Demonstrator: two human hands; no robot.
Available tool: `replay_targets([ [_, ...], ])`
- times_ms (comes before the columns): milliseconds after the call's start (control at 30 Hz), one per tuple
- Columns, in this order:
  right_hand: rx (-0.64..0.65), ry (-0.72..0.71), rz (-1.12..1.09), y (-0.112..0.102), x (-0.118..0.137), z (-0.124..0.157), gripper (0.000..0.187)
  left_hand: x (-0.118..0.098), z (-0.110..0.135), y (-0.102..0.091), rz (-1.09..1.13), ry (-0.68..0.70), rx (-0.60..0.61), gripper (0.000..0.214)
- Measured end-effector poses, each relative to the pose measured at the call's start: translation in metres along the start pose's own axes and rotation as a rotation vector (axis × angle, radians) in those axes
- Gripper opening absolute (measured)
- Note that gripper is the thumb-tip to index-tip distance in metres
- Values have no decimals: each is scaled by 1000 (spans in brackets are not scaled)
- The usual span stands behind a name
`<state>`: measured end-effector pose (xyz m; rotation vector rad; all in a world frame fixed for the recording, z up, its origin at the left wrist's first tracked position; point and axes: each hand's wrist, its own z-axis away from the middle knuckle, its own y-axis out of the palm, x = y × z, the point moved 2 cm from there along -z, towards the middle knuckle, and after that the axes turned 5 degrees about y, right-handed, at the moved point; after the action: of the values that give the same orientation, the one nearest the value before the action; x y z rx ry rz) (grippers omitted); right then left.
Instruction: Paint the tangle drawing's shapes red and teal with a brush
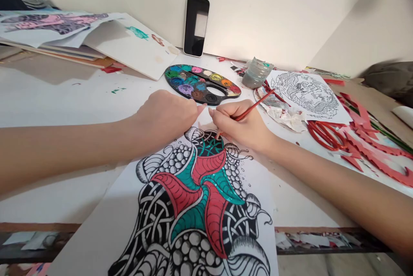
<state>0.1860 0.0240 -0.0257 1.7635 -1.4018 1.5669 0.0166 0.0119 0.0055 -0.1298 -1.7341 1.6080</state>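
Across table (64, 106), left hand (167, 114) clenched, one finger out, near far end of drawing (196, 194); drawing flat, long axis running away from person; right hand (247, 123) grasping brush (254, 105), tip down-left at drawing's far end, handle slanting up rightward.

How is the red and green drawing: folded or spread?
Spread: the drawing shows no fold across its visible part; its near edge is out of view.

Right fingers (223, 119) pinched, forearms (318, 170) angled inward
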Motion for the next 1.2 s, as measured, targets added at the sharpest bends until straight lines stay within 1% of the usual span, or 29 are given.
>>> replay_targets([
  [100, 1, -17, 1, 0, 0, -1, 59, 1, 0, 0, 32, -12, -14, 44],
  [233, 12, -27, 8, 0, 0, -1, 58, 0, 0, 1, 6, -2, -13, 42],
  [300, -1, -49, -9, 0, 0, -1, 56, 0, -1, 1, 33, -10, -13, 40],
  [400, 17, -68, -4, 0, 1, -1, 54, 1, 0, 2, 64, -12, -36, 40],
  [533, -2, -80, 2, 0, 2, -1, 53, 1, 1, 4, -9, 7, -14, 38],
  [667, 12, -60, 11, 0, 1, -1, 54, 0, -1, 3, -66, 19, 17, 37],
  [800, -12, -70, 5, 0, 1, 0, 55, 0, -3, 5, -73, 19, 39, 39],
  [900, 15, -7, 25, 0, 0, 0, 59, 0, -2, 7, -83, 13, 54, 43],
  [967, 8, 10, 32, -1, 0, 0, 60, 0, -2, 8, -76, 10, 57, 41],
  [1033, -6, 4, 28, -2, 0, 0, 60, 0, -2, 8, -65, 7, 56, 40],
  [1100, 6, -7, 21, -1, 0, 0, 59, 0, -3, 7, -50, -3, 49, 41],
  [1200, 7, -23, 10, -1, 0, 0, 57, 0, -3, 7, -18, -12, 48, 37],
])
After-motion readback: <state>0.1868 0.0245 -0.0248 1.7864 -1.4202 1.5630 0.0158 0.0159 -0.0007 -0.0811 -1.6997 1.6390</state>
